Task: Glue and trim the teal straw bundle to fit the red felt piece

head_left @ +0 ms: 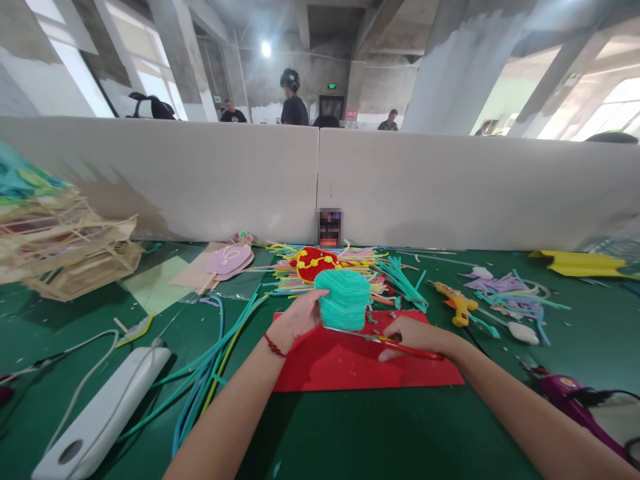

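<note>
My left hand (299, 317) grips a turquoise piece with a ribbed chevron pattern (343, 300) by its left edge, holding it up above a red sheet (320, 370). In my right hand (406, 337) is a pair of scissors (415, 351) with red and yellow handles. Their blades point left and lie along the bottom edge of the turquoise piece; whether they are cutting into it I cannot tell. Small turquoise scraps (373, 319) lie on the red sheet beside the piece. Just behind it rests a red oval piece with yellow trim (318, 265).
Bundled coloured pipe cleaners (280, 270) lie behind my hands, blue and green ones (220, 360) to the left. A white power strip (107, 413) and wooden stick model (85, 253) stand left. To the right are a yellow glue gun (456, 303) and purple glue gun (565, 393). A white partition (200, 180) closes the back.
</note>
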`<state>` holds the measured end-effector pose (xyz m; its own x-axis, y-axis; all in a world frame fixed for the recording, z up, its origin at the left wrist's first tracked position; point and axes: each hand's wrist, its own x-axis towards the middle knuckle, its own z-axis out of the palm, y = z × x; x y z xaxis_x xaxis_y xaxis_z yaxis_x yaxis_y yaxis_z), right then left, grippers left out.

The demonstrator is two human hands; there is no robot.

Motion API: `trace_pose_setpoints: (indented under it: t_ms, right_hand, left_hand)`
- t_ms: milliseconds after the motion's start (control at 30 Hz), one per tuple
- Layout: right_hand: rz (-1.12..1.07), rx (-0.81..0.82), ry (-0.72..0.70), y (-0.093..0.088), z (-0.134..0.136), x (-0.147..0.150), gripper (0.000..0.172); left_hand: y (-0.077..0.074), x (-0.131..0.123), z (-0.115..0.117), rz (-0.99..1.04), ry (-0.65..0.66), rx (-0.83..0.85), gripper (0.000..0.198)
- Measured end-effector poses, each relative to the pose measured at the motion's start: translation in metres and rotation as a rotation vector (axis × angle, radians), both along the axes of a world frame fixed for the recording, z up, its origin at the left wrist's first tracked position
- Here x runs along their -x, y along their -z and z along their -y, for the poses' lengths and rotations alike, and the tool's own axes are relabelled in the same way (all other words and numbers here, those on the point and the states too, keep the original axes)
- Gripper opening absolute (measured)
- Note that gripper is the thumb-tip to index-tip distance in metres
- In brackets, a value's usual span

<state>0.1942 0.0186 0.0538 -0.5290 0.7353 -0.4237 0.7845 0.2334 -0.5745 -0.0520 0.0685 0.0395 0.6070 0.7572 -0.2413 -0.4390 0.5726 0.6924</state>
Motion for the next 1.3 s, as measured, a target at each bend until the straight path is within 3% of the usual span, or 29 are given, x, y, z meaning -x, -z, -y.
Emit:
trace_pose_setpoints:
  t_ms: [300,567,833,1300]
  right_hand:
    - [-0.007,0.052,-0.027,-0.015,0.01,0.001,0.041]
    - [0.041,0.051,-0.024,-0.021,0.019,0.003,0.044]
    - [0.004,0.037,-0.007,-0.024,0.015,0.007,0.043]
    - [-0.034,0.066,-0.042,-0.021,0.013,0.004,0.048]
  left_hand:
    - [-0.001,0.001,0.0,0.02,-0.039,0.004,0.033]
    - [-0.002,0.006,-0.003,0.009,-0.083,0.0,0.028]
    - [-0.012,0.0,0.007,-0.025,-0.049,-0.035,0.027]
    - [-0.002,0.0,0.004,-0.06,-0.015,-0.035,0.028]
